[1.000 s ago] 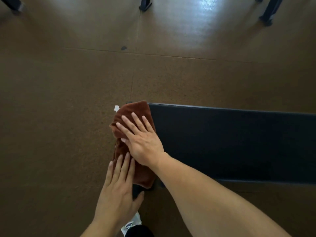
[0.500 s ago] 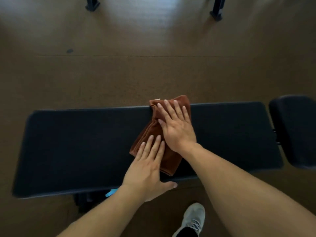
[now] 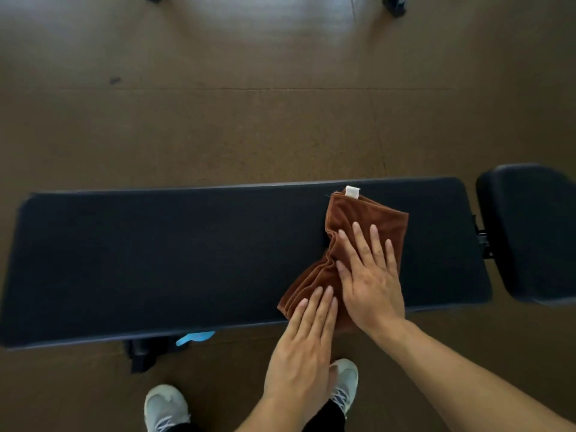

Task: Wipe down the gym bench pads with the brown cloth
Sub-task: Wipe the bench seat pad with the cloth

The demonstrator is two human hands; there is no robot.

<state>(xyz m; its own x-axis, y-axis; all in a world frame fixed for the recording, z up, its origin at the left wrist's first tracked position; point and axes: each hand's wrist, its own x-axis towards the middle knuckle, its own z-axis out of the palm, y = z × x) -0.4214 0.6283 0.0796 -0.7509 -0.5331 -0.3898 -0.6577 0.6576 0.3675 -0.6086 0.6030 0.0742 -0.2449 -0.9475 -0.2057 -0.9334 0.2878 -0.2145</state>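
A long black bench pad stretches across the frame from the far left, lying flat over a brown floor. Under its near edge, left of centre, a dark piece of the frame shows, with a bright blue tag just beside it. Below that, a pale grey shoe stands on the floor, and a second shoe sits further right, partly hidden behind the left wrist.

The left hand reaches in from the bottom with its fingers straight and close together; their tips press on the near, lower corner of the brown cloth, while the palm hangs out past the pad's near edge. It clasps nothing — the hand lies flat.

The cloth lies crumpled on the right part of the long pad, bunched into folds at its middle and spread wider at the far end, where a small white label sticks up near the pad's far edge.

The right hand lies flat on the cloth's right side, fingers straight and slightly spread, pressing down — nothing is gripped.

At the far right a second black pad sits just beside the long one, set apart by a narrow gap in which a dark metal joint shows.
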